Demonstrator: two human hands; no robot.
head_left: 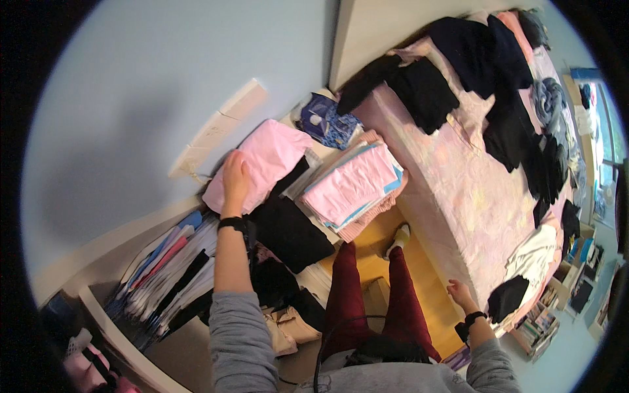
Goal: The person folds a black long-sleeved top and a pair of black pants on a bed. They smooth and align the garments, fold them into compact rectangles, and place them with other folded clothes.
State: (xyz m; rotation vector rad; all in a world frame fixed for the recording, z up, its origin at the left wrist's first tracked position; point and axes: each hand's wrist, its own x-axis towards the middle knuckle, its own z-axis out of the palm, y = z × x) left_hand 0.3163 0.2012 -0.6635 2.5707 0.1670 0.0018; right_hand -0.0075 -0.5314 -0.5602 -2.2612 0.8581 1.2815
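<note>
My left hand (236, 180) lies on a folded pink garment (272, 147) beside the wall, its fingers resting over the cloth. Black folded clothes (291, 232) lie against the pink one. To their right stands a stack topped by a light pink folded garment (350, 183), with blue, white and ribbed pink layers below. My right hand (463, 296) hangs near the bed's edge, loosely curled with the fingers a little apart, and nothing shows in it.
A row of upright folded clothes (173, 268) fills a white-edged drawer (124, 344) at left. A blue patterned bundle (327, 121) lies behind the stack. Dark clothes (422, 95) and a white garment (531, 255) are spread on the bed (452, 203). A white wall plate (223, 121) projects nearby.
</note>
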